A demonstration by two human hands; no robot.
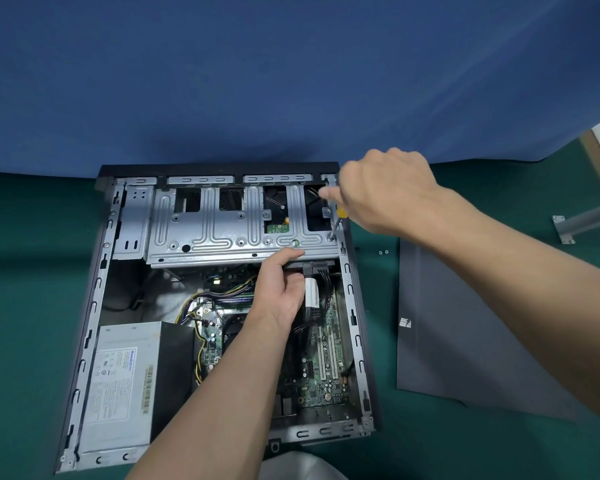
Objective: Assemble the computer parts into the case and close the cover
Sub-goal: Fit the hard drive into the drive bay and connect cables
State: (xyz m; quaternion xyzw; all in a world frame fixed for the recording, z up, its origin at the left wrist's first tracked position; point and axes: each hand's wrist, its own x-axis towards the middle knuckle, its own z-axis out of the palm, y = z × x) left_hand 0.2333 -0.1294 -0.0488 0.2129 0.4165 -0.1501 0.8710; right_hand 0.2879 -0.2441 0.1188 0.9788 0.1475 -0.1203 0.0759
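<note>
Mid-frame, we are steadying the cage (222, 233), seemingly stiff sheet metal, by its near lip with our curled left hand (281, 289); our right hand (388, 192) is clutching the screwdriver (338, 220).

The computer case (94, 306) lies flat with its open side up and its black front at 12 o'clock. Inside, a silver drive cage (222, 233) spans the 12 o'clock end, and the left hand (281, 289) grips its near edge. A grey power supply (125, 382) fills the 7 o'clock corner, and the green motherboard (326, 375) lies toward 5 o'clock. A yellow-handled screwdriver (338, 220), held in the right hand (388, 192), stands tip-down at the cage's 3 o'clock edge. The dark grey cover (465, 341) lies flat at 3 o'clock of the case, with two small screws (383, 252) between them.
</note>
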